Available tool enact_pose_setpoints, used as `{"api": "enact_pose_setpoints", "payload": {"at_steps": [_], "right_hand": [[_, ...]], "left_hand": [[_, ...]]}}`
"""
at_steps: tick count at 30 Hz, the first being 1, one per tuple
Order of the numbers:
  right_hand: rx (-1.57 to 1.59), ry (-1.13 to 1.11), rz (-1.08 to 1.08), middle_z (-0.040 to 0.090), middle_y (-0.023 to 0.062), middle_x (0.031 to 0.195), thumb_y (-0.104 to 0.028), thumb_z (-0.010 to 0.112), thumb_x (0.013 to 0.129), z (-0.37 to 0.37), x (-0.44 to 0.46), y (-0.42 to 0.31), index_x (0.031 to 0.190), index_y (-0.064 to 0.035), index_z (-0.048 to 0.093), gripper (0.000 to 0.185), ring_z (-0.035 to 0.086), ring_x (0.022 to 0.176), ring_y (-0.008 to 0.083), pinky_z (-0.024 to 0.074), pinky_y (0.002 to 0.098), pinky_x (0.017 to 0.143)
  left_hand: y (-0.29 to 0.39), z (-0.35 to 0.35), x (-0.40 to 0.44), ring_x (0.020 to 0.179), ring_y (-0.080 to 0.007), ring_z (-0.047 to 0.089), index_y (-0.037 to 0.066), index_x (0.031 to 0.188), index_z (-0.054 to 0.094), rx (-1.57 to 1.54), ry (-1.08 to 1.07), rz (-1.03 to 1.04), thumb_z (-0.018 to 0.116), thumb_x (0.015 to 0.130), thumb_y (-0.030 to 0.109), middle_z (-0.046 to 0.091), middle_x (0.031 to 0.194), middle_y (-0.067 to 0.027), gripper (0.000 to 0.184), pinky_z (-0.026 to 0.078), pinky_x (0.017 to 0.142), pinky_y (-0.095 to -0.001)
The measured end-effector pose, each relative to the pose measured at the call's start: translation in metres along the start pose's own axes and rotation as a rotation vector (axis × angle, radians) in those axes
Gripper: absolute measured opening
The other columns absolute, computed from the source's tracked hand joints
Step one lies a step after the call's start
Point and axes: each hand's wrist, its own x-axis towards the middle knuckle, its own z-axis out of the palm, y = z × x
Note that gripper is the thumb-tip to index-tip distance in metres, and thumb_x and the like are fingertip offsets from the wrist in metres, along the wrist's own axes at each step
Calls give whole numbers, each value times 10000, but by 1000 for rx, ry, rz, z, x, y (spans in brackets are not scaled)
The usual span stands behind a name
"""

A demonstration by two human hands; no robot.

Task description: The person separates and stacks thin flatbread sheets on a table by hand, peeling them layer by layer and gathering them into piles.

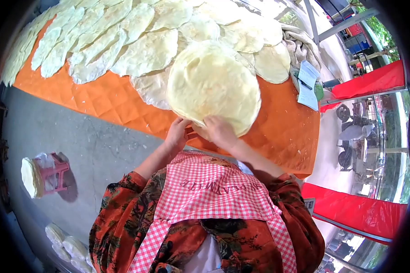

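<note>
A stack of large round flatbreads lies near the front edge of the orange-covered table. At its near edge, my right hand is closed, with the fingers over the top of the rim. My left hand pinches the rim just to the left, its fingertips partly hidden. Behind the stack, many overlapping thin flatbreads cover the table's far side. One single flatbread lies to the right of the stack.
An open notebook with a pen rests at the table's right end, beside a crumpled cloth. A pink stool with a pile of flatbreads stands on the floor at left. Bagged flatbreads lie below it.
</note>
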Motion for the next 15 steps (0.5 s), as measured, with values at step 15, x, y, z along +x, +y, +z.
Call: {"api": "enact_pose_setpoints", "payload": {"at_steps": [15], "right_hand": [[-167,258,306,654,231,873,-47,539,823,-211,76,38,990,9,655,210,660,755,353,513,429,655]], "left_hand": [[4,-19,6,783,-154,581,51,1001,489,12,196,254,552,894,54,589,920,-62,124,510,710,-292]]}}
